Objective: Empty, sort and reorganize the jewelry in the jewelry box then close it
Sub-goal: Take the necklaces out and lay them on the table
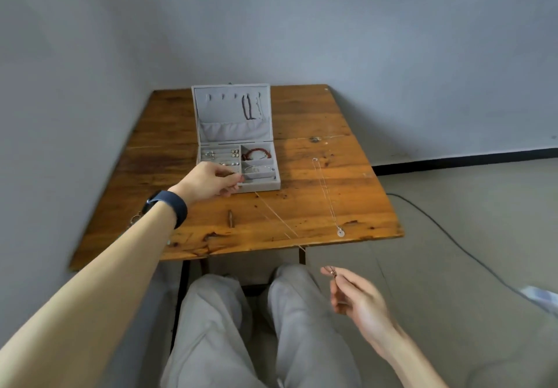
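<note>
- Worn plank table (317, 206) against plain grey wall.
- Open grey felt box (262, 185), lid upright.
- Small gold piece (230, 173) pinched by left hand (211, 179).
- Thin taut chain (276, 214) pinched by right hand (356, 300).

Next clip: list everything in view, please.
table: one, brown wood, centre
box: one, grey, open, on table
bracelet: one, red, box's back right compartment
beads: one strand, dark, hung in lid
pendant necklace: one, silver, table right
chain: one, thin, stretched between hands
cable: one, dark, floor right
left hand: at box front, apparently pinching chain
right hand: pinching chain over lap
</note>
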{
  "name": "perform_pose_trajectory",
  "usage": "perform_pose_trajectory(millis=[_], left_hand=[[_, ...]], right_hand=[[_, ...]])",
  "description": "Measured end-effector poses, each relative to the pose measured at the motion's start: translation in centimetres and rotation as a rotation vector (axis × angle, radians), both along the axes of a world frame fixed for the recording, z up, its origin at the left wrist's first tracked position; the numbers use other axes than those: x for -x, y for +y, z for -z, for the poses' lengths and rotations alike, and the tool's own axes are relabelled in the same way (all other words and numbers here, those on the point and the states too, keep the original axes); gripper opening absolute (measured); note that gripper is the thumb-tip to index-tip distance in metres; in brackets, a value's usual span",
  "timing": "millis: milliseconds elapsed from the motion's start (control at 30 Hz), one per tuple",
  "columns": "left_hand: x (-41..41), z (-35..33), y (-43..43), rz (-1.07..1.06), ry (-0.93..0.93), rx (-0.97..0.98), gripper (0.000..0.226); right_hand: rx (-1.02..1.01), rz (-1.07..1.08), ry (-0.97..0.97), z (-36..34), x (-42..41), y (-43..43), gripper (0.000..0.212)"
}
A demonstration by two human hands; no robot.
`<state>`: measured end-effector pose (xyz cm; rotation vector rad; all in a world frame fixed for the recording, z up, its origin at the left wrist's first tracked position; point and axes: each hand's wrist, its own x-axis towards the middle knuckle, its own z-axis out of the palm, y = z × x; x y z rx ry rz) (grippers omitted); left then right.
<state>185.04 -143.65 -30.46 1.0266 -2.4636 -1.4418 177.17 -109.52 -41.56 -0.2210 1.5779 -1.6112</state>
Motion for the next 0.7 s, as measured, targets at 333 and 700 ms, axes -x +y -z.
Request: perform_pose_trajectory(millis=[333,700], left_hand=[[7.1,-0.6,1.5,-0.11,0.146,-0.077,0.024],[22.2,1.1,2.6,-0.113,0.187,0.277,0.011]], right_hand=[[-0.132,0.257,0.248,1.0,1.6,1.8,0.008],[-0.256,0.357,0.494,0.1,4.1,-0.5,0.01]])
